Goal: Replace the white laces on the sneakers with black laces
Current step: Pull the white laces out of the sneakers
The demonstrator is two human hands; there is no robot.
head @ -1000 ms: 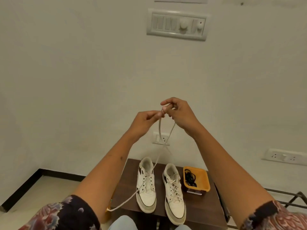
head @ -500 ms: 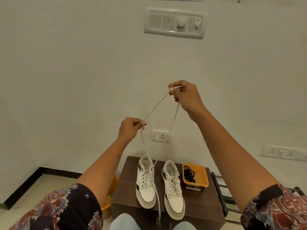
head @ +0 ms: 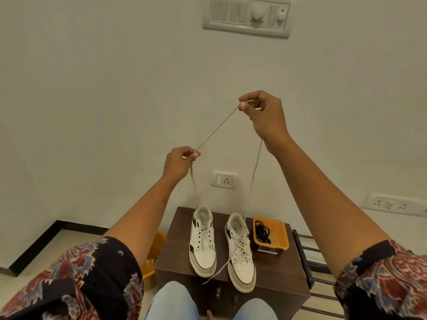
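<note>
White flat cotton lace (head: 217, 129), pulled free of its shoe, stretches taut between both raised hands: the left hand (head: 179, 162) pinches it low at about 8 o'clock, the right hand (head: 262, 114) pinches it higher at 2 o'clock, and both ends hang down. Below, on the dark brown wooden counter (head: 280, 277), the unlaced white leather sneaker (head: 202, 241) sits just left of the still-laced white sneaker (head: 240, 252). At 3 o'clock from them, black laces (head: 262, 232) lie coiled in an orange plastic tub (head: 283, 235).
</note>
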